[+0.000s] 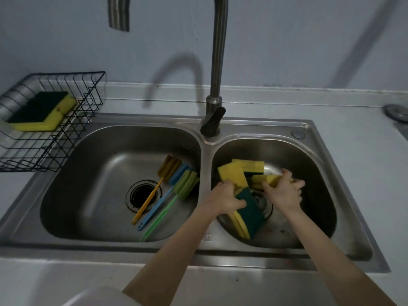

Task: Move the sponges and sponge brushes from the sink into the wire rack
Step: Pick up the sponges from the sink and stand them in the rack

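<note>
- While a couple of yellow-and-green sponges (42, 111) already sit in the wire rack (72, 138) on the counter left of the sink (254, 259), most of the job looks undone to me.
- Both hands are down in the right basin. The left hand (227, 198) is closed on a sponge stack (245, 208) over the drain, and the right hand (283, 191) is clamped on another yellow sponge (266, 179).
- More yellow sponges (248, 166) are piled against the back of that basin, so it's probably more than one trip.
- Nobody's touched the left basin: three sponge brushes, orange (154, 191), blue (163, 199) and green (167, 210), lie side by side next to its drain, heads against the divider.
- My guess is roughly a quarter done, tops.
</note>
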The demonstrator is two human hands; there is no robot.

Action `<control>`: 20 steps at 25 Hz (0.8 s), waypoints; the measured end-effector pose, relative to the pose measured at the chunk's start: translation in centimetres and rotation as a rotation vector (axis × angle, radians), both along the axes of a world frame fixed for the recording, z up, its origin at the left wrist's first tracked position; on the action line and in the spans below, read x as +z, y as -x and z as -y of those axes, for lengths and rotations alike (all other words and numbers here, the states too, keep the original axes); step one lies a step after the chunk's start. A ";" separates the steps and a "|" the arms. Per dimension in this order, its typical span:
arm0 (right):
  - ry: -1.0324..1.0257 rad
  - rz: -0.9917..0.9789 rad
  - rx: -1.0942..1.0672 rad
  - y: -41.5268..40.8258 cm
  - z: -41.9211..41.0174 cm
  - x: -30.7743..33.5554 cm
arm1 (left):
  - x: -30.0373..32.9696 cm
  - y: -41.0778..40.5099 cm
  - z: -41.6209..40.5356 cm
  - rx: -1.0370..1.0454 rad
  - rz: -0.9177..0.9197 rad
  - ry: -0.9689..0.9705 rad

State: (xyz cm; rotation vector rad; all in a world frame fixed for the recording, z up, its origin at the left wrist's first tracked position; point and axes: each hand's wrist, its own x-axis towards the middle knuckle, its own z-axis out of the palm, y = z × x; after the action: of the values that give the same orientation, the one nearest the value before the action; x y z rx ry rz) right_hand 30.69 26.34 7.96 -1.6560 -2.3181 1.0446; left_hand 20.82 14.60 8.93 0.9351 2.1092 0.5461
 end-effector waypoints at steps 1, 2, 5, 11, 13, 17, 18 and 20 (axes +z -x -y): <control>-0.016 -0.021 -0.001 0.1 0.2 0.5 | 0.5 0.1 0.4 0.023 0.014 -0.032; -0.034 -0.046 0.002 0.2 0.5 1.1 | 1.1 0.3 0.8 0.052 0.029 -0.071; -0.071 -0.141 0.052 0.8 1.8 3.1 | 2.7 1.2 2.6 0.161 0.083 -0.185; -0.050 -0.361 0.218 3.8 6.1 6.9 | 5.4 4.2 8.2 0.370 0.072 -0.322; -0.026 -0.425 0.258 5.2 7.8 7.5 | 6.2 5.5 10.8 0.462 0.079 -0.363; 0.050 -0.518 0.354 8.2 11.9 8.0 | 7.9 7.5 16.7 0.635 0.083 -0.419; 0.071 -0.541 0.370 8.9 12.8 8.1 | 8.2 7.8 17.9 0.674 0.071 -0.435; 0.094 -0.567 0.410 10.6 14.7 8.4 | 8.8 8.7 20.6 0.762 0.035 -0.470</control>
State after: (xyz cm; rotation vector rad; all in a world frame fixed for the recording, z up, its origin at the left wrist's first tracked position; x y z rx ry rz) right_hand 20.13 11.60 16.40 -0.7545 -2.2605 1.4788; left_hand 12.15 -6.03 17.76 0.3023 2.3111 1.4727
